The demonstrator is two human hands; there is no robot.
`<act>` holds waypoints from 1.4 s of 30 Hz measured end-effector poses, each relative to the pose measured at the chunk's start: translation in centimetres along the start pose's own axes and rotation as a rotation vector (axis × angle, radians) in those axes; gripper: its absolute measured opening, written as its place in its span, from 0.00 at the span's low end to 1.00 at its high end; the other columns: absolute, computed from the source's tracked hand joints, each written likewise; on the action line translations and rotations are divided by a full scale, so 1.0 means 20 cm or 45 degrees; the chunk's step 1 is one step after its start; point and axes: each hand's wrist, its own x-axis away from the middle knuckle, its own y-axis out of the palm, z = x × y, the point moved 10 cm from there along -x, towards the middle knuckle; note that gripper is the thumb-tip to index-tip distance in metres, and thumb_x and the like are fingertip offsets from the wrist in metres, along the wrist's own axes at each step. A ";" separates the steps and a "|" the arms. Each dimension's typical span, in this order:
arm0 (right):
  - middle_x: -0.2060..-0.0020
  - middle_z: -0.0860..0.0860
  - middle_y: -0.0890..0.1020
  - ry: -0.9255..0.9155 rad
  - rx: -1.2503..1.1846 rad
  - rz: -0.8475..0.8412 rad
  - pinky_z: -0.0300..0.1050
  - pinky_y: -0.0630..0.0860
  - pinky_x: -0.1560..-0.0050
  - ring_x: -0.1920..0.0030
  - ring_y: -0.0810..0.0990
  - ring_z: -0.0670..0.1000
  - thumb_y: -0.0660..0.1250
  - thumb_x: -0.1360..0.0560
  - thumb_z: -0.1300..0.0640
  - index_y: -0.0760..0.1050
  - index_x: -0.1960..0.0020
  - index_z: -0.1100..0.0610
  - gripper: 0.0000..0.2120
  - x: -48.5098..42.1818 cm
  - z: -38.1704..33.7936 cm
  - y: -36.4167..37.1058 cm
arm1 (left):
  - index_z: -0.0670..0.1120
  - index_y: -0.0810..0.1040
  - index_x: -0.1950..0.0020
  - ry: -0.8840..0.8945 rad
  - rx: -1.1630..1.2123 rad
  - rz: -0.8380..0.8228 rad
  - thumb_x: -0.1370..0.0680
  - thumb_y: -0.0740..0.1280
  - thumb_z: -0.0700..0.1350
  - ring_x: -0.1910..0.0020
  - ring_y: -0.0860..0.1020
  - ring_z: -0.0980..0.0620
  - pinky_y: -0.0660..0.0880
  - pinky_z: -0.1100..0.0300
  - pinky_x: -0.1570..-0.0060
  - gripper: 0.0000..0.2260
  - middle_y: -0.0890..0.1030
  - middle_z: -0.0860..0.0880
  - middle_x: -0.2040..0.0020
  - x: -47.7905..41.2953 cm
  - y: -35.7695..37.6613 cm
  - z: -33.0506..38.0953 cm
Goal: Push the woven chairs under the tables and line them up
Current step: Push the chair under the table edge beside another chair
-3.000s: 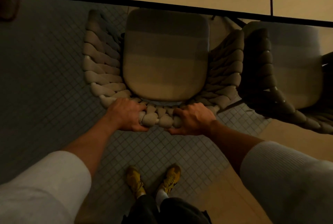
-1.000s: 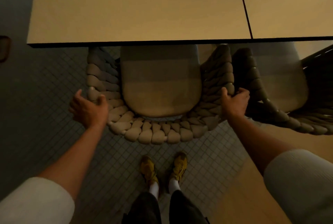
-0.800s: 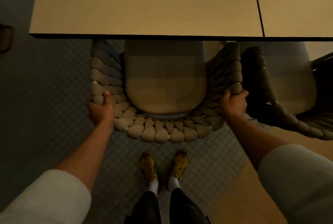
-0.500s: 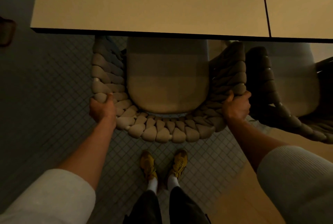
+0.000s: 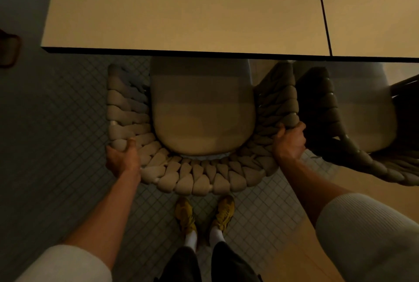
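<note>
Braided chair point(image 5: 197, 179) deeper under smooth table point(image 5: 181, 9)

The table point(image 5: 181, 9) is pale cream with a black edge; the woven chair point(image 5: 197, 182) shows a chunky beige braid, its cushion point(image 5: 201, 111) banded grey to tan; at 3 o'clock a second chair point(image 5: 362, 161) is darker olive; the floor point(image 5: 56, 134) is a grey grid of square tiles; at 6 o'clock the shoes point(image 5: 186, 213) are mustard yellow.

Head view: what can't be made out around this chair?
Head view:
Woven chair front and legs: hidden under the table and its own seat.
Second woven chair: right side cut off by the frame edge, in shadow.
Left hand and right hand: fingertips curl behind the rim.
Dark object at left edge: cut off, dim.
</note>
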 end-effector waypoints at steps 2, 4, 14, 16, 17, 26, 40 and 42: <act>0.37 0.62 0.79 0.017 -0.017 -0.003 0.56 0.75 0.40 0.36 0.78 0.65 0.64 0.17 0.51 0.67 0.29 0.60 0.21 0.03 0.00 0.00 | 0.41 0.75 0.30 -0.006 -0.013 0.016 0.24 0.75 0.53 0.34 0.78 0.37 0.75 0.47 0.35 0.27 0.78 0.36 0.32 -0.01 -0.01 0.01; 0.37 0.61 0.79 0.043 -0.031 -0.002 0.56 0.74 0.40 0.36 0.78 0.65 0.64 0.16 0.50 0.66 0.28 0.59 0.22 0.06 0.01 0.00 | 0.40 0.76 0.32 -0.003 -0.018 0.026 0.24 0.75 0.52 0.35 0.78 0.37 0.76 0.46 0.37 0.26 0.79 0.36 0.33 -0.03 -0.01 0.00; 0.37 0.61 0.79 0.060 -0.093 0.028 0.55 0.74 0.41 0.37 0.79 0.64 0.65 0.17 0.53 0.66 0.28 0.59 0.20 0.21 0.02 0.03 | 0.38 0.76 0.32 0.064 -0.061 0.030 0.23 0.75 0.50 0.35 0.78 0.37 0.75 0.47 0.37 0.24 0.79 0.35 0.33 -0.12 -0.09 0.03; 0.36 0.62 0.79 0.052 -0.088 0.040 0.57 0.74 0.40 0.37 0.79 0.65 0.65 0.17 0.53 0.65 0.28 0.59 0.21 0.22 0.02 0.03 | 0.39 0.77 0.32 0.064 -0.059 0.009 0.23 0.75 0.51 0.35 0.79 0.36 0.76 0.47 0.37 0.25 0.79 0.35 0.33 -0.12 -0.10 0.04; 0.37 0.62 0.79 0.048 -0.091 0.041 0.58 0.74 0.39 0.38 0.79 0.65 0.65 0.17 0.53 0.66 0.28 0.59 0.20 0.21 0.03 0.03 | 0.40 0.77 0.31 0.059 -0.061 0.004 0.23 0.75 0.51 0.35 0.79 0.36 0.76 0.46 0.36 0.25 0.79 0.35 0.33 -0.12 -0.10 0.03; 0.38 0.67 0.79 0.019 -0.131 0.008 0.60 0.77 0.41 0.39 0.79 0.68 0.65 0.17 0.54 0.65 0.28 0.61 0.21 0.22 0.09 0.06 | 0.38 0.76 0.30 0.107 -0.064 0.036 0.21 0.73 0.45 0.36 0.78 0.34 0.74 0.47 0.38 0.22 0.79 0.34 0.34 -0.04 -0.17 0.02; 0.39 0.64 0.79 0.078 -0.096 -0.003 0.55 0.75 0.45 0.40 0.80 0.67 0.64 0.17 0.52 0.66 0.29 0.61 0.21 0.25 0.04 0.09 | 0.36 0.76 0.32 0.166 -0.219 0.000 0.21 0.73 0.49 0.36 0.77 0.31 0.73 0.43 0.37 0.23 0.78 0.32 0.34 -0.20 -0.15 0.10; 0.39 0.66 0.79 0.079 -0.086 -0.004 0.56 0.76 0.45 0.41 0.80 0.67 0.64 0.16 0.53 0.66 0.30 0.62 0.20 0.26 0.05 0.09 | 0.36 0.75 0.32 0.162 -0.200 -0.010 0.21 0.73 0.48 0.36 0.77 0.31 0.73 0.43 0.38 0.23 0.78 0.31 0.34 -0.19 -0.15 0.08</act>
